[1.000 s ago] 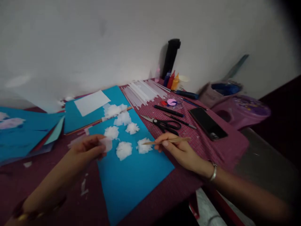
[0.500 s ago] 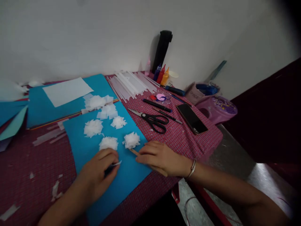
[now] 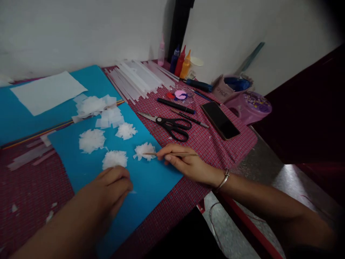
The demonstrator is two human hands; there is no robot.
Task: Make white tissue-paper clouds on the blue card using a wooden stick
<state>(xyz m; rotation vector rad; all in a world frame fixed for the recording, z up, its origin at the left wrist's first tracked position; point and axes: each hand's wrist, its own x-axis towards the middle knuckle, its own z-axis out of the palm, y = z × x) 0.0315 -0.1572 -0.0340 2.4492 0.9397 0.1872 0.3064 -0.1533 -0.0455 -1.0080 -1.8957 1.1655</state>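
Note:
My right hand (image 3: 180, 158) is closed around a thin wooden stick (image 3: 185, 154). The stick's tip lies against a fluffy white tissue-paper puff (image 3: 143, 149) on a blue sheet (image 3: 151, 180). At the near side of another puff (image 3: 115, 159), my left hand (image 3: 113, 183) is curled with its fingers together. A small piece of white tissue paper (image 3: 133, 191) shows faintly at those fingertips; the rest of what they pinch is hidden. More puffs, one larger (image 3: 92, 140) and one smaller (image 3: 126, 130), sit farther back on the sheet.
Loose tissue squares (image 3: 94, 106) overlap the sheet's back edge. Scissors (image 3: 172, 126), a black marker (image 3: 175, 105) and a phone (image 3: 220, 120) lie to the right. Paper strips (image 3: 140, 79), paint bottles (image 3: 180, 63) and a pink container (image 3: 252, 108) stand or lie farther back.
The wooden stick has swung from slanting toward me to nearly level, its tip now on the puff. My left hand has turned, hiding more of its paper. The view has shifted rightward and down.

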